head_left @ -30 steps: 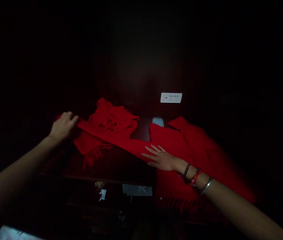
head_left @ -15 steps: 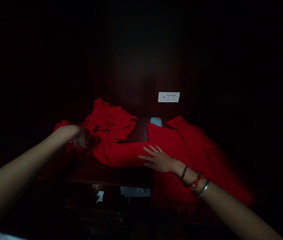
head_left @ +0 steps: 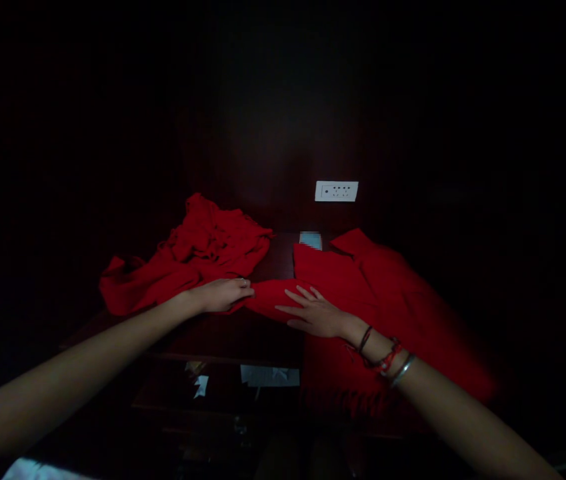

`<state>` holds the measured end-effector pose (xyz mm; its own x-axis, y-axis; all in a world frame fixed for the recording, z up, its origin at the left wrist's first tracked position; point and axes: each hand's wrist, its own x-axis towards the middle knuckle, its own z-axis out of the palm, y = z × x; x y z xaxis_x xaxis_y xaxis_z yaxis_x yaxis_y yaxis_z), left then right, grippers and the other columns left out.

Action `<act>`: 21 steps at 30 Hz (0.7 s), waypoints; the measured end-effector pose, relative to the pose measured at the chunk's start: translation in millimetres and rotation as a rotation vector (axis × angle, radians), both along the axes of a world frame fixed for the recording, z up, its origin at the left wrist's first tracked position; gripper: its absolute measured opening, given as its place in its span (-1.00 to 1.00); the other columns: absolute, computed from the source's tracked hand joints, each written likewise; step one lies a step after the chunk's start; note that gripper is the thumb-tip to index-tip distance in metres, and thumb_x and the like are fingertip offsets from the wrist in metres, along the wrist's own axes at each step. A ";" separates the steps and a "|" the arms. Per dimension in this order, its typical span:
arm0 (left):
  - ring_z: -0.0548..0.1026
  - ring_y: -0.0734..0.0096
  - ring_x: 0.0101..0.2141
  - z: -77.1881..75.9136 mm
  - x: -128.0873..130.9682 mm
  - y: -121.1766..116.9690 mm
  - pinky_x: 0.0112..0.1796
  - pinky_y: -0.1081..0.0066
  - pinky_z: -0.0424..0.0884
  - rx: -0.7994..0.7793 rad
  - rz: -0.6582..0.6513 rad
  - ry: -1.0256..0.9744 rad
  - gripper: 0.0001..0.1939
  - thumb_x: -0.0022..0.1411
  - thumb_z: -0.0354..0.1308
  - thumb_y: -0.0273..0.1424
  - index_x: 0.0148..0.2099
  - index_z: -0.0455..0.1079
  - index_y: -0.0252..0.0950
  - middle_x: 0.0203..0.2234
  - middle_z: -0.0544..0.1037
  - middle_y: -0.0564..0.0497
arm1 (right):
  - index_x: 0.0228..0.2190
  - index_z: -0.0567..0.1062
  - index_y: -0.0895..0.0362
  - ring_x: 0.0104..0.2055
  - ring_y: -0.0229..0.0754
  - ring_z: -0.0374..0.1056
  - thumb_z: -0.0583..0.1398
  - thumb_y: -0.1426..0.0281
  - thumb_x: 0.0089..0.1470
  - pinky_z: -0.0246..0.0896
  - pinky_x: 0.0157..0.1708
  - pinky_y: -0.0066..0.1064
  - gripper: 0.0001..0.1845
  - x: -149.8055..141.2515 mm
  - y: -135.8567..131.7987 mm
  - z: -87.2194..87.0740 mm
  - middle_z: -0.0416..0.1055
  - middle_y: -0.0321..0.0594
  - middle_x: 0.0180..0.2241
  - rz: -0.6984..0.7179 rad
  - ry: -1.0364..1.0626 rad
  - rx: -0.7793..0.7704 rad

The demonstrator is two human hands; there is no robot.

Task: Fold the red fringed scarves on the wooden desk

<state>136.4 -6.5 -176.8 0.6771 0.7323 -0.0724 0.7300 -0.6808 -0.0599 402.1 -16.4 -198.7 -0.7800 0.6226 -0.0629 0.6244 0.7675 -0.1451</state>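
Observation:
A long red fringed scarf (head_left: 357, 287) lies across a dark wooden table (head_left: 223, 333), its right end hanging over the front edge. My right hand (head_left: 315, 312) lies flat on it with fingers spread, pressing the fold. My left hand (head_left: 223, 294) is closed on the scarf's edge just left of my right hand. A second crumpled red scarf (head_left: 197, 250) is heaped at the back left of the table.
A white wall socket (head_left: 336, 191) sits on the dark wall behind. A small pale card (head_left: 310, 240) lies at the table's back. White paper scraps (head_left: 269, 375) lie on a lower shelf under the table. The room is very dark.
My left hand has carried the scarf's left end from the far left inward to beside my right hand, folding it over. My right hand has stayed flat on the scarf.

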 end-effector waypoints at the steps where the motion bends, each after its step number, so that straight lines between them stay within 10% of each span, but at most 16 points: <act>1: 0.25 0.37 -0.09 -0.7 -9.1 -1.1 -0.10 0.44 0.16 -0.026 0.038 -0.019 -0.65 0.13 -0.15 -0.45 -0.01 0.21 -0.24 -0.08 0.27 -0.08 | 0.05 -0.07 -0.22 0.16 0.00 -0.57 -0.20 0.00 0.01 -0.54 0.04 -0.03 -0.46 0.2 0.2 0.2 -0.40 -0.39 0.17 -0.002 -0.002 -0.004; 6: -0.14 0.18 0.11 -6.5 -46.8 -17.3 -0.03 0.21 0.01 -0.270 0.227 -0.055 -0.35 0.05 -0.10 -0.07 0.17 -0.19 -0.08 0.16 -0.22 -0.03 | 0.05 -0.09 -0.22 0.15 0.01 -0.58 -0.21 -0.02 0.00 -0.55 0.04 -0.03 -0.44 -0.1 1.7 -1.2 -0.44 -0.40 0.17 -0.010 -0.020 -0.034; 10: -0.14 0.09 0.10 6.1 -48.7 -21.0 -0.04 0.14 0.02 -0.341 0.267 0.014 -0.18 -0.11 0.06 -0.04 0.16 -0.19 -0.07 0.15 -0.24 -0.08 | 0.05 -0.09 -0.21 0.16 0.00 -0.55 -0.21 -0.01 0.00 -0.55 0.04 -0.02 -0.44 -2.7 -0.4 -2.3 -0.41 -0.40 0.17 -0.008 -0.013 -0.030; 16: 0.27 0.17 -0.07 44.5 29.9 -10.0 -0.13 0.27 0.19 -0.250 0.376 0.138 -0.39 0.00 0.01 -0.12 0.09 0.09 -0.24 -0.04 0.28 -0.13 | 0.09 -0.13 -0.10 0.17 -0.09 -0.46 -0.29 0.03 0.04 -0.46 0.07 -0.11 -0.42 13.6 8.7 18.5 -0.34 -0.32 0.16 -0.124 0.160 0.130; 21: -0.01 0.13 0.07 6.1 104.5 12.9 -0.04 0.23 0.06 0.040 0.336 -0.185 -0.36 0.12 -0.21 -0.07 0.12 0.01 -0.40 0.10 0.00 -0.20 | 0.10 -0.17 -0.05 0.15 0.14 -0.46 -0.29 -0.11 -0.09 -0.44 -0.02 0.12 -0.25 43.9 32.0 14.0 -0.34 -0.17 0.16 -0.539 0.028 0.060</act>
<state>240.9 6.4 -170.7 0.3977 0.9155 0.0611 0.9130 -0.4015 0.0721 446.0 15.6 -184.7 -0.3502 0.9367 0.0017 0.9282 0.3473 -0.1332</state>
